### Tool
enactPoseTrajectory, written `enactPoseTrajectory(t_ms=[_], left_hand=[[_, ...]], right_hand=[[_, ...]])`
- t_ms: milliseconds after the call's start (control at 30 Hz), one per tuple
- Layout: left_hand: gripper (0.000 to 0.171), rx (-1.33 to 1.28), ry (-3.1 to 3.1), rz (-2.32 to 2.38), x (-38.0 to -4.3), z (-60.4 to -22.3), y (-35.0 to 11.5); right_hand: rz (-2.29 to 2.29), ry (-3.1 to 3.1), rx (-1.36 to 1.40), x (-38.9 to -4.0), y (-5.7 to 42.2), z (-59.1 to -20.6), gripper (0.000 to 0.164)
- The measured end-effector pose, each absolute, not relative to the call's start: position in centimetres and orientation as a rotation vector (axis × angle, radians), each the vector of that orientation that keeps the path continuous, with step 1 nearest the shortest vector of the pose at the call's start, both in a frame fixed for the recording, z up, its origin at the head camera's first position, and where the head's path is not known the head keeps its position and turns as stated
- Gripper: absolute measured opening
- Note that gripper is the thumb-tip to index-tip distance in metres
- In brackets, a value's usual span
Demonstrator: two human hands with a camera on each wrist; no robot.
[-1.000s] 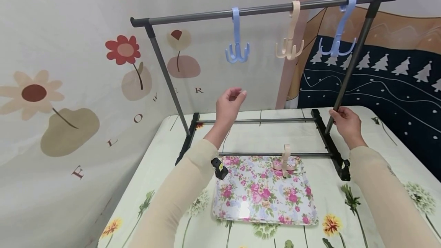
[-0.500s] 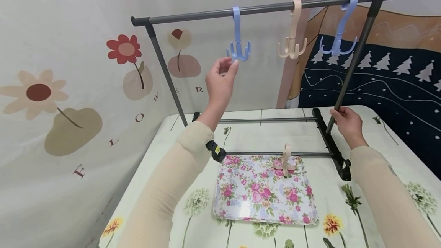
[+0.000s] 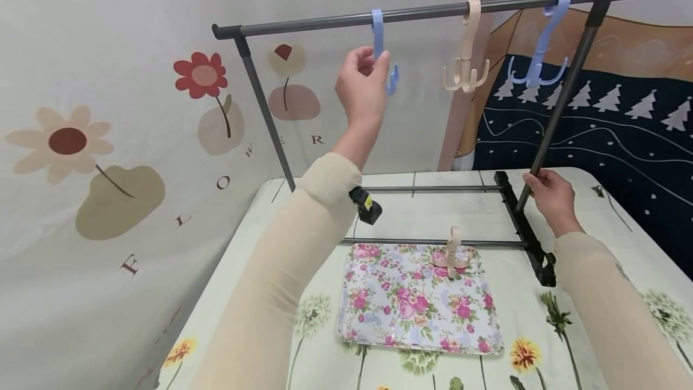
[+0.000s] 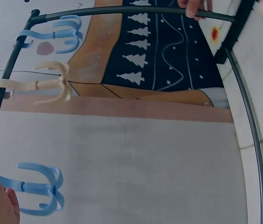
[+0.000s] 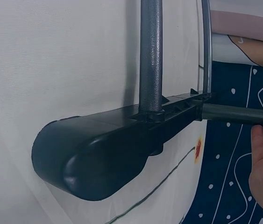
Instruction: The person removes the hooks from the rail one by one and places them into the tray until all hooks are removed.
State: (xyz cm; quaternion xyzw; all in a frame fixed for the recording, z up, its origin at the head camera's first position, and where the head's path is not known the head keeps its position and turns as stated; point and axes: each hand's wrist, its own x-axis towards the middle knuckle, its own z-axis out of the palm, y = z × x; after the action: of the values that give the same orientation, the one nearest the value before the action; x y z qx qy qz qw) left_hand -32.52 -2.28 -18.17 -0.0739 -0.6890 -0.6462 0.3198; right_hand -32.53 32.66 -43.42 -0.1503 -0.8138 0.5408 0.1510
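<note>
Left hand [image 3: 364, 86] is held up at the left blue hook [image 3: 378, 35], with the fingers bent and the thumb tip laid over the line of its stem. Whether the stem is actually pinched cannot be told: the contact is covered by the hand in the head view and cut off in the left wrist view. The left blue hook is hung from the top rail [image 3: 325, 21] of a dark metal rack, its prongs partly covered by the hand.

The right post [image 3: 563, 89] is clamped low down between the thumb and fingers of the right hand [image 3: 554, 197], just above the black right foot [image 3: 527, 233].

Two more hooks are hung along the same rail: a beige hook [image 3: 467, 47] to the right of the left blue hook, then a right blue hook [image 3: 542, 47] near the right post.

The rack is stood on a flower-printed tablecloth [image 3: 628, 257]. A rose-patterned tray [image 3: 400, 330] is laid in front of the lower front bar [image 3: 492, 244]. A second beige hook [image 3: 452, 248] is seen at the tray's far right corner, its upper end overlapping the bar in view.
</note>
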Motion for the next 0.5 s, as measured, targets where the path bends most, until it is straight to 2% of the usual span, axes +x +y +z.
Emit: enactPoseTrajectory(t_ms=[267,500], left_hand=[[0.029,-0.005,-1.867,-1.635,-33.3,-17.2,-1.3],[0.029,0.054,-1.886,-1.600,-34.3,-17.0,-1.4]], right_hand=[[1.607,-2.297,-0.435,-32.6,33.1,-43.7,0.052],[1.579,-2.305,-0.457,-32.5,32.6,-43.3,0.056]])
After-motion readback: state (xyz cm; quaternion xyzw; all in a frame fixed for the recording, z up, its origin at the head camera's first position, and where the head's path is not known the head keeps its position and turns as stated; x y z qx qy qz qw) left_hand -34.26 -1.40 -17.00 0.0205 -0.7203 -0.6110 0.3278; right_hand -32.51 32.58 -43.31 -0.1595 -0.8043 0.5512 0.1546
